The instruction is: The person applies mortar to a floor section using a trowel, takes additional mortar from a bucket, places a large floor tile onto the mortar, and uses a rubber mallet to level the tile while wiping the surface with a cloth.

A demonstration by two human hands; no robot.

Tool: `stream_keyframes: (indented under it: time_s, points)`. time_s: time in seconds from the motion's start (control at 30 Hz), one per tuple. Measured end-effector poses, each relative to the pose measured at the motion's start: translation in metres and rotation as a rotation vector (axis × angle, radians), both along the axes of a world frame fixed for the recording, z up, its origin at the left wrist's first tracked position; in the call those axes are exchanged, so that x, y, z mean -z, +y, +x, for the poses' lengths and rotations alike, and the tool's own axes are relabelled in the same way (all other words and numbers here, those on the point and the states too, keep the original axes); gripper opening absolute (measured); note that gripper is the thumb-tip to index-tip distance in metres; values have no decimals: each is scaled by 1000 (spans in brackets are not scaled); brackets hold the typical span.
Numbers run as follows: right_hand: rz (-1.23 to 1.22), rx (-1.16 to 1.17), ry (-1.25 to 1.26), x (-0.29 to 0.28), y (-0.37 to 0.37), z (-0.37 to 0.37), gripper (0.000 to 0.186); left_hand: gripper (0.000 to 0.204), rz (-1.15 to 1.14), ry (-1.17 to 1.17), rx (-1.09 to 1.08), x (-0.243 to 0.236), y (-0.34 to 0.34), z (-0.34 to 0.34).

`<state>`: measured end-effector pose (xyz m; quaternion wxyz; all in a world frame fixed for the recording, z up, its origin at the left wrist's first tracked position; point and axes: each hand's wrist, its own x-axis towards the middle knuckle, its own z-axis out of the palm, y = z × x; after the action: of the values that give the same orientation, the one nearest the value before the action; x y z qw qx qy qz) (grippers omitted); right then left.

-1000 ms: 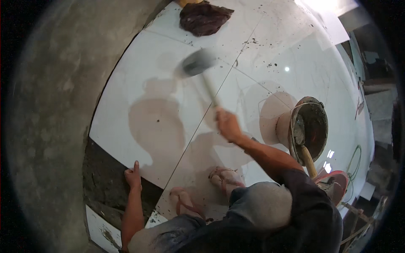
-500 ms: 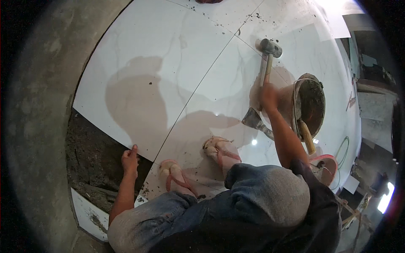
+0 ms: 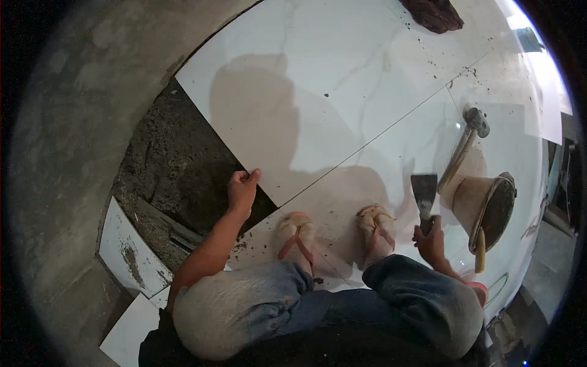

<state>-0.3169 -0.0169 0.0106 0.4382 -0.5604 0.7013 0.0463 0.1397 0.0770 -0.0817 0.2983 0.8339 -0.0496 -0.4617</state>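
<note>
My left hand (image 3: 243,192) is at the near edge of a large white marbled floor tile (image 3: 342,79), thumb on top and fingers curled at the edge. Beside it lies a bare patch of dark, rough bedding (image 3: 177,140). In my right hand (image 3: 432,241) is a scraper (image 3: 424,194), held by its handle with the wide flat blade pointing away from me. A mallet (image 3: 458,153) with a grey head and wooden handle lies beyond the scraper, next to a mortar-stained bucket (image 3: 468,194). At the bucket's rim shows a wooden tool handle (image 3: 480,254).
My sandalled feet (image 3: 299,235) stand on the tiles between my hands. Cut tile pieces (image 3: 125,244) lie at the near left, by a grey concrete surface (image 3: 67,153). A dark crumpled bag (image 3: 434,13) sits at the far side, with crumbs scattered nearby.
My right hand has left the mallet's handle and picked up the scraper, coming nearer to my knee. The left hand remains at the tile's edge. The view has swung left.
</note>
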Motion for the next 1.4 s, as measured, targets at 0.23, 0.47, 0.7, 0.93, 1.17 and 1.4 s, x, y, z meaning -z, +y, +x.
stream_keyframes:
  time_s: [0.23, 0.47, 0.7, 0.93, 1.17, 1.4]
  points:
    - [426, -1, -90, -58, -95, 134, 40, 35, -8, 43, -22, 10, -4, 9]
    - [297, 156, -173, 1, -43, 186, 24, 34, -93, -12, -56, 25, 2, 10]
    - [556, 463, -430, -11, -1, 216, 19, 35, -62, 168, -100, 23, 4, 19]
    - [549, 467, -365, 14, 3, 224, 20, 32, -76, 212, -84, 22, 4, 21]
    - [255, -322, -154, 5, 36, 249, 30, 33, -81, 228, -105, 19, 5, 22]
    - [319, 80, -244, 41, 44, 252, 30, 33, -112, 204, -98, 21, 4, 23]
